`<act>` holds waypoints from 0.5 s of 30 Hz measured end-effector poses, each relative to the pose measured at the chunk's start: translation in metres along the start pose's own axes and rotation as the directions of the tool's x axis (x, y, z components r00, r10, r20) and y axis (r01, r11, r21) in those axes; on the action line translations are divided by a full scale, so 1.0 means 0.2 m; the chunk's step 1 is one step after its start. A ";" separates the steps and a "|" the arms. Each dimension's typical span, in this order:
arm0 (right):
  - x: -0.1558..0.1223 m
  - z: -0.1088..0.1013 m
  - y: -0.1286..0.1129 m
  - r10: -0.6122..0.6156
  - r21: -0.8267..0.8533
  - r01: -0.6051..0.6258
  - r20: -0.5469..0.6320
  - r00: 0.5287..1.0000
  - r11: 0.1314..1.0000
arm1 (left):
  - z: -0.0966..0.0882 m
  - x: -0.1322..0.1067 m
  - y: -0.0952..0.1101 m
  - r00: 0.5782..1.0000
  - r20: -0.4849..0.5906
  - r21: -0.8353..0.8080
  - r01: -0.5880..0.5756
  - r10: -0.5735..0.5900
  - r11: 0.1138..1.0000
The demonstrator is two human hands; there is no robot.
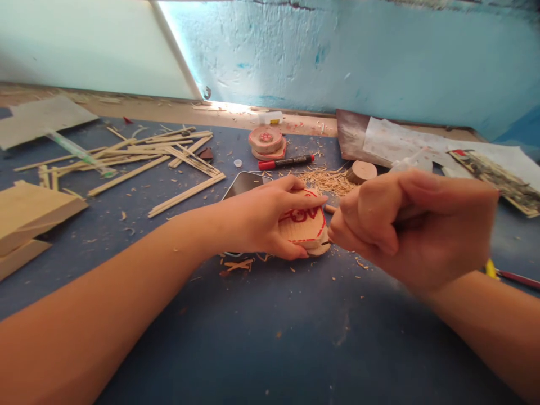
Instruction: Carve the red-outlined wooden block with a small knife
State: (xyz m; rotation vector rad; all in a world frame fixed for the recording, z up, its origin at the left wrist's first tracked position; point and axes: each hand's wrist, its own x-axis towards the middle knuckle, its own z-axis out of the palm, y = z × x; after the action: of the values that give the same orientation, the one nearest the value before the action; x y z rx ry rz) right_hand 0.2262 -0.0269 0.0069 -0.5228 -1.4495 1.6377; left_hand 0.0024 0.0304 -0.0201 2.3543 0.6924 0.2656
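My left hand [265, 219] grips a flat round wooden piece [306, 228] with red marker lines on it, holding it down on the blue table [270, 337]. My right hand [405, 225] is closed in a fist around a thin tool whose dark tip [327, 242] touches the edge of the wooden piece. The tool's handle is hidden inside the fist. A dark phone [244, 183] lies just behind my left hand.
Several thin wooden strips [169, 154] lie scattered at the back left, with wood blocks [29, 216] at the left edge. A red marker [284, 162], a carved wooden disc stack [266, 142], a small wood round [363, 171], shavings [324, 180] and papers [422, 149] sit behind.
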 end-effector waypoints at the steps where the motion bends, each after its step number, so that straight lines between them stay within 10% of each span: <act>1: 0.00 0.00 0.00 0.000 -0.009 0.000 0.006 1.000 1.000 | 0.00 0.00 0.00 1.000 -0.003 0.000 0.001 -0.001 1.000; 15: 0.03 0.06 0.05 -0.104 -0.149 0.101 -0.015 0.994 0.984 | 0.02 0.00 -0.02 0.998 -0.037 -0.052 -0.044 0.042 0.998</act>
State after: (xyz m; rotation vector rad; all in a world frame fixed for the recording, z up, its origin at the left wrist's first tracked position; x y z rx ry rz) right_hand 0.2116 -0.0285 0.0013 -0.5385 -1.5635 1.4468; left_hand 0.0022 0.0316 -0.0265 2.3209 0.6446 0.3414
